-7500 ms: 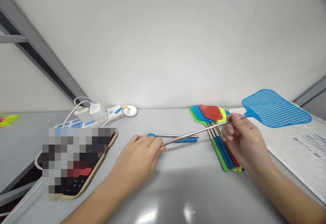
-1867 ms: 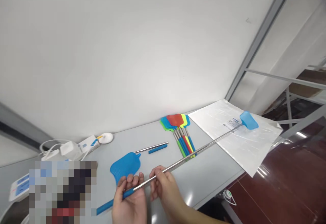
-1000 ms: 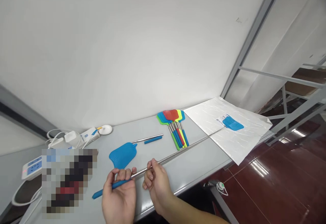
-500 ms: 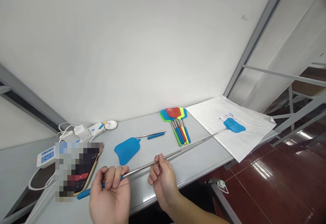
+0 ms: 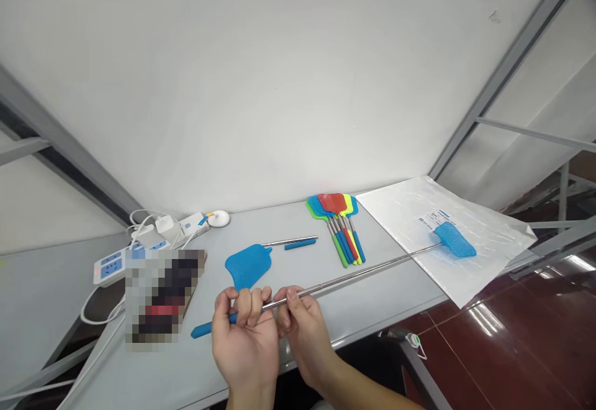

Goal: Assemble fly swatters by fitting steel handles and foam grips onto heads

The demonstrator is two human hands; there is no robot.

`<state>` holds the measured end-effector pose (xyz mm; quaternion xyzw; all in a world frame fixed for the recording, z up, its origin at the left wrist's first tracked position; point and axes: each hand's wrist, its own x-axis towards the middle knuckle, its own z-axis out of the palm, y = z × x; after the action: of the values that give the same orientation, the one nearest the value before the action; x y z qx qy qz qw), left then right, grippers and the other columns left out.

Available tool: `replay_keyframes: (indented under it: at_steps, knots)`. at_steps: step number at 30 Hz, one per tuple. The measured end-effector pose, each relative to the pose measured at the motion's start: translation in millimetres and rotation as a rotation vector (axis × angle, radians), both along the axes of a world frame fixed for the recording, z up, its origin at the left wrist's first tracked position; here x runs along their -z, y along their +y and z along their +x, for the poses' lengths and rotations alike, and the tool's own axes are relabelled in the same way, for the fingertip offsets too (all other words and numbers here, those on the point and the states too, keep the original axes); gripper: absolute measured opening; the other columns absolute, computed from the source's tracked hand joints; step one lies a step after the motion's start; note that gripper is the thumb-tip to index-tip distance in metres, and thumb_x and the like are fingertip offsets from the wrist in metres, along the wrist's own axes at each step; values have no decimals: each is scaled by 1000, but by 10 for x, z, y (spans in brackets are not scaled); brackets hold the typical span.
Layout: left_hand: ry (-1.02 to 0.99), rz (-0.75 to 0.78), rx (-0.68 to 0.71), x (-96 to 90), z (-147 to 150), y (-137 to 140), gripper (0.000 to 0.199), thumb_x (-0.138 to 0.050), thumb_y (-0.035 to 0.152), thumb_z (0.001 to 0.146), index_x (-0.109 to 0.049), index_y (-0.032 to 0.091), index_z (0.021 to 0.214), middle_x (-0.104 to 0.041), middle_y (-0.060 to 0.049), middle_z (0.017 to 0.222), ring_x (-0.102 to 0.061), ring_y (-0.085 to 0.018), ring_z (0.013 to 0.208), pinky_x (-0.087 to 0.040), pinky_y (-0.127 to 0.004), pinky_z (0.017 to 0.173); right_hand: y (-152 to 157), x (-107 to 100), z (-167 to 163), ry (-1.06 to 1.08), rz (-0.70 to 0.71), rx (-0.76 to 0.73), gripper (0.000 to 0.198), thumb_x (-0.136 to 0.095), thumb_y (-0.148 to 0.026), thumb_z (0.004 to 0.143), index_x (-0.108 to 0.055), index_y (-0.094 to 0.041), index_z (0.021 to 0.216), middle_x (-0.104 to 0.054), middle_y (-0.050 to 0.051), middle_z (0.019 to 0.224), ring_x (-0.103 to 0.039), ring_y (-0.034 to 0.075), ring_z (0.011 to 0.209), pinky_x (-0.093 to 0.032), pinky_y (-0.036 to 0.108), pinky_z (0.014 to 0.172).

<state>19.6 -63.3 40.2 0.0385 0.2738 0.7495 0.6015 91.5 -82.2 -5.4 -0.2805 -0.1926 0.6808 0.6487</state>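
A long telescopic fly swatter (image 5: 372, 268) with a blue head and blue grip slants across the table, drawn out to a thin metal rod. My left hand (image 5: 246, 341) is closed round its blue grip, palm up. Close beside it, my right hand (image 5: 305, 329) pinches the metal rod. The swatter's head is over a white plastic bag at the right. Behind my left hand lies a blue swatter head (image 5: 249, 265) with a metal rod. Next to that rod is a separate blue handle sleeve (image 5: 300, 244).
A fanned pile of colourful fly swatters (image 5: 342, 230) lies near the wall. The white bag (image 5: 419, 205) overhangs the table's right end. Power strips (image 5: 112, 267) with cables and a partly blurred phone (image 5: 190, 292) are at the left. A metal frame post (image 5: 507, 56) rises at the right.
My hands have come closer together, the left one nearer the right along the swatter. The swatter's exposed rod looks shorter between them. The whole view has shifted, so the table things appear farther right.
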Motion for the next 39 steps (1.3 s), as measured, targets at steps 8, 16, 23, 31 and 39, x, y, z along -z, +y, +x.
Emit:
replay_keyframes:
  at_steps: [8,16,23,31,39]
  knots:
    - [-132,50,11,34,-420,232,23,-37,11,95,-49,16,76,-18,8,53,-20,-8,46,-43,-22,60,141,-49,329,-226,43,88,25,-67,-45,85,-68,-19,87,-46,-5,55,-41,9,52,-36,25,53]
    - [-161,22,86,33,-81,209,24,-40,15,94,-47,17,72,-12,9,52,-12,-8,43,-41,-22,56,98,-60,208,-383,63,-25,26,-74,-40,78,-75,-16,86,-54,-3,52,-46,9,50,-36,24,51]
    - [-154,42,57,70,-329,330,23,-36,10,94,-47,17,74,-20,9,50,-19,-8,43,-43,-23,58,143,-45,542,-427,17,116,21,-73,-37,80,-72,-17,89,-59,-3,56,-52,9,50,-42,24,53]
    - [-91,64,-14,-1,-185,297,19,-44,15,91,-45,18,72,-15,10,50,-16,-7,42,-39,-21,57,283,-141,561,-497,66,82,16,-79,-30,71,-72,-17,77,-66,2,58,-54,11,47,-45,26,46]
    - [-68,87,17,-102,6,304,18,-46,16,90,-44,19,72,-16,11,49,-19,-7,40,-38,-22,57,356,-222,500,-495,80,68,10,-80,-22,65,-74,-19,72,-67,1,55,-57,12,48,-44,24,44]
